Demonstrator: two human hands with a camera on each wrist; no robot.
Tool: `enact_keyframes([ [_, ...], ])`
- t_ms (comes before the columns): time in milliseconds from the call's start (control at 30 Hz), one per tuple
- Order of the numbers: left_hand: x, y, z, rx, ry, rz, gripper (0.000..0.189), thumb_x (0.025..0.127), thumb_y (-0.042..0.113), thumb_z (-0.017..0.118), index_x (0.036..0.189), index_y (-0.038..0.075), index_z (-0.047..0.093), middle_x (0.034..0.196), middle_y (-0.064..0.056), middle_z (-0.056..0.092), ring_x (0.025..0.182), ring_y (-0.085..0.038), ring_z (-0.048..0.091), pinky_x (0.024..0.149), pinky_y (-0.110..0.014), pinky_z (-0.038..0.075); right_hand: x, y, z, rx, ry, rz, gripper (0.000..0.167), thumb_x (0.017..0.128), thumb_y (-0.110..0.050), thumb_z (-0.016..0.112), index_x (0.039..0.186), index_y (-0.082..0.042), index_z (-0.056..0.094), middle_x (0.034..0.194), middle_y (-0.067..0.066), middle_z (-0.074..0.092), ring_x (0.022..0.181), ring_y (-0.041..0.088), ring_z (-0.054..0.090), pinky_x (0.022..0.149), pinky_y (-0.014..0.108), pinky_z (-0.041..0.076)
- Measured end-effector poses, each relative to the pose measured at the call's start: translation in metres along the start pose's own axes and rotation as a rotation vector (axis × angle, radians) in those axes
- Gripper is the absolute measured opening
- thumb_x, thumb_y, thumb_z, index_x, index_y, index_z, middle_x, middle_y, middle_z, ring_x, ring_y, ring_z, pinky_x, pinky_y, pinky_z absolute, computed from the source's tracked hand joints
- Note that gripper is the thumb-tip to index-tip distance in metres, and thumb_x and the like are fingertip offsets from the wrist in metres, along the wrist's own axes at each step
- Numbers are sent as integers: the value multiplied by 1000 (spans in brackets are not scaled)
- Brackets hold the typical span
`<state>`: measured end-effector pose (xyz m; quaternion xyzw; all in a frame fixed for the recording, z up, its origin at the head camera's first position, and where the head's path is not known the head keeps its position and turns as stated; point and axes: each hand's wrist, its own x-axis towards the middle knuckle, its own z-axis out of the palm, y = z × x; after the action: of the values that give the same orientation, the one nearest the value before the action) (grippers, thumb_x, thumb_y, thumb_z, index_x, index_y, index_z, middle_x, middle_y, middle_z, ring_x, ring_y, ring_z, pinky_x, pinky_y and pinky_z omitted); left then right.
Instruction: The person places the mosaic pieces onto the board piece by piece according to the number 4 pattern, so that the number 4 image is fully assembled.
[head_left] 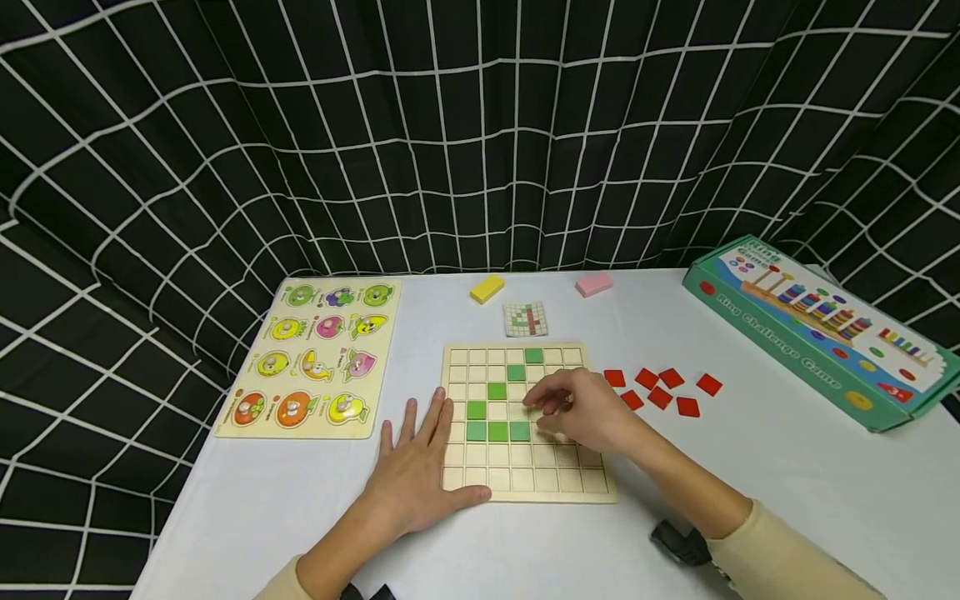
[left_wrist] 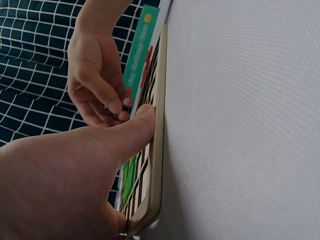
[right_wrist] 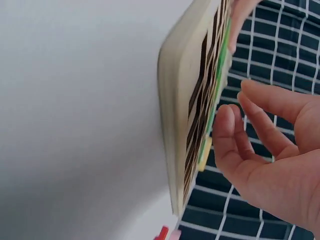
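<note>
As the left hand point(head_left: 412, 483) steadies the grid board point(head_left: 498, 479), fingers spread, right hand point(head_left: 585, 410): loosely bent above it, fingertips parted, nothing visible between.
Green tiles point(head_left: 497, 391): seven visible, in squares; tile-laying seems underway, next calling for a pinch.
Red tiles point(head_left: 660, 397): loose, between two and three o'clock.
Ring Challenge Game box point(head_left: 780, 342): beyond, contents unseen.
Fruit puzzle point(head_left: 326, 432): between nine and ten, pieces aboard.

White tabletop point(head_left: 255, 500) under grid board point(head_left: 521, 479), fruit board point(head_left: 330, 431), red tiles point(head_left: 660, 397), card point(head_left: 526, 319), blocks point(head_left: 487, 289), green box point(head_left: 821, 333).
</note>
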<state>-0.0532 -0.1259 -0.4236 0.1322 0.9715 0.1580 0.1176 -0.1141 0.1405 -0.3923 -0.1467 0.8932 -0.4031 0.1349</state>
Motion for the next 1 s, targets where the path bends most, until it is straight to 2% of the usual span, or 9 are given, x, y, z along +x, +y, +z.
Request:
enact_keyframes([
  [267,-1,0,0,1,5,6,124,81,79,69,168,9,16,177,-5,5,160,-46,9,120,-76,12,-5,23,-30,-24,90,23,21,87,1,75,104,-10,79,94,6,72,88,21,62,75,30,52],
  [467,-1,0,0,6,10,11,124,81,79,68,168,8,17,177,-6,6,160,-46,10,120,-76,13,-5,42,-53,-50,144,61,24,88,3,72,108,-8,78,97,11,72,90,24,62,64,28,51],
  [733,-1,0,-1,0,6,9,124,81,79,69,168,8,17,177,-6,6,160,-47,10,120,-76,13,0,64,-75,-79,125,129,31,85,4,68,113,-6,76,104,15,72,97,29,63,64,30,53],
  [1000,-1,0,-1,-6,5,9,123,81,78,69,168,8,17,177,-5,6,160,-46,9,120,-76,13,5,71,-78,-108,73,169,34,82,7,62,111,-6,76,102,14,70,93,29,59,55,32,50],
])
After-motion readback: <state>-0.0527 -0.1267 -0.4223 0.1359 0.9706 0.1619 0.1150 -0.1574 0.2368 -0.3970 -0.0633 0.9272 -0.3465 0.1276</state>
